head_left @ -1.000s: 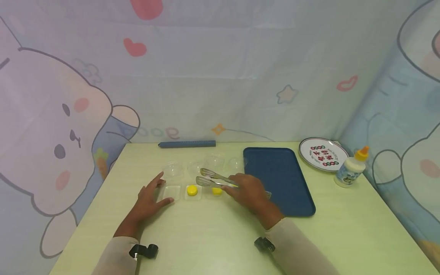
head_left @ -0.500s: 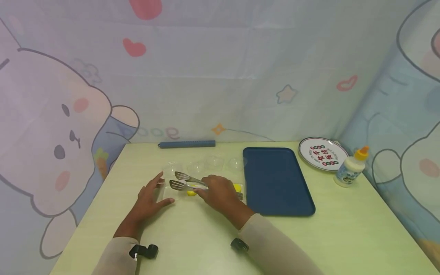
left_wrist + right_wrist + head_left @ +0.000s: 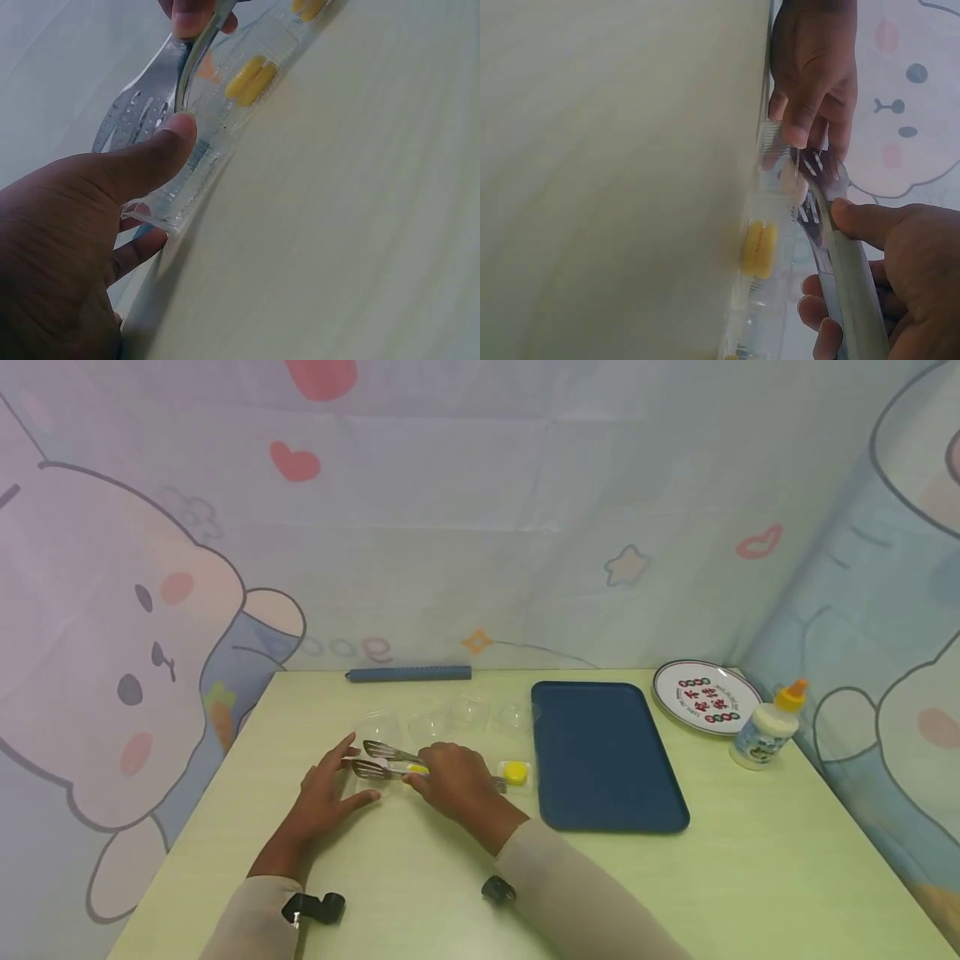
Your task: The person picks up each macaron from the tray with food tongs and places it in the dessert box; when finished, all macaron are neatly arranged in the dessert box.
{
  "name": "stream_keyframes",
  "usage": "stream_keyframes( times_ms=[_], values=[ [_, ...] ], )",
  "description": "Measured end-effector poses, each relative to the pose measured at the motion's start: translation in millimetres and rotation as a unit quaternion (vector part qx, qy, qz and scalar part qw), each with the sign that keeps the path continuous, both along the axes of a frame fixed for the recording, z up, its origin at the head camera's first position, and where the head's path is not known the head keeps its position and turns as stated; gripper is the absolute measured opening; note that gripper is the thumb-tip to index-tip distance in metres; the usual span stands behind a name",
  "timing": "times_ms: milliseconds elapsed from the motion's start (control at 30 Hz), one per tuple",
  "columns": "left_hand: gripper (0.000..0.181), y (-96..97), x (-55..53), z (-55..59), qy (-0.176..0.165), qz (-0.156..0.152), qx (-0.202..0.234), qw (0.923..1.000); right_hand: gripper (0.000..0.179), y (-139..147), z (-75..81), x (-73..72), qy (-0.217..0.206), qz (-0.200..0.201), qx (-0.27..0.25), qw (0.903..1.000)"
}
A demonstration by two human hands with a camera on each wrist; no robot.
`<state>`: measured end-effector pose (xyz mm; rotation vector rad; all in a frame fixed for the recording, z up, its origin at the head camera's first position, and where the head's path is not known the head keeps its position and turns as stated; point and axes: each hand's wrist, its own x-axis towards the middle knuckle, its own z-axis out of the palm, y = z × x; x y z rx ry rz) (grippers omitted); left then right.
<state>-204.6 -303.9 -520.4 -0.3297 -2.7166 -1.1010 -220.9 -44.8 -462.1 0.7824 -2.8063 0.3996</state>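
Observation:
My right hand (image 3: 453,781) grips metal tongs (image 3: 847,277), their slotted heads over the left end of a clear plastic tray (image 3: 187,176). A pale pinkish rounded thing (image 3: 795,182) shows between the heads; whether they pinch it I cannot tell. My left hand (image 3: 322,802) holds the tray's left end, thumb at the near side and fingers behind. In the right wrist view a yellow macaron (image 3: 759,249) stands in a compartment beside the tongs. Another yellow macaron (image 3: 515,772) lies at the right end. My right hand hides the compartments between.
Clear domed lids (image 3: 468,712) stand behind the tray. To the right lies a dark blue tray (image 3: 607,760). Farther right are a printed white plate (image 3: 705,696) and a squeeze bottle (image 3: 765,735) with an orange tip. A blue bar (image 3: 408,674) lies along the back edge.
My right hand has carried the tongs leftward, from above the middle compartments to the left end near my left hand. The rightmost yellow macaron has come into sight. My left hand stays put.

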Motion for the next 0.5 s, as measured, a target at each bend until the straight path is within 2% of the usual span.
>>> stream_keyframes(
  times_ms=[500],
  values=[
    [0.103,-0.9,-0.3,-1.1,-0.011,0.007,-0.004,0.9999,0.039,-11.6,-4.7,-4.1,-0.019,0.000,0.020,0.9996]
  ],
)
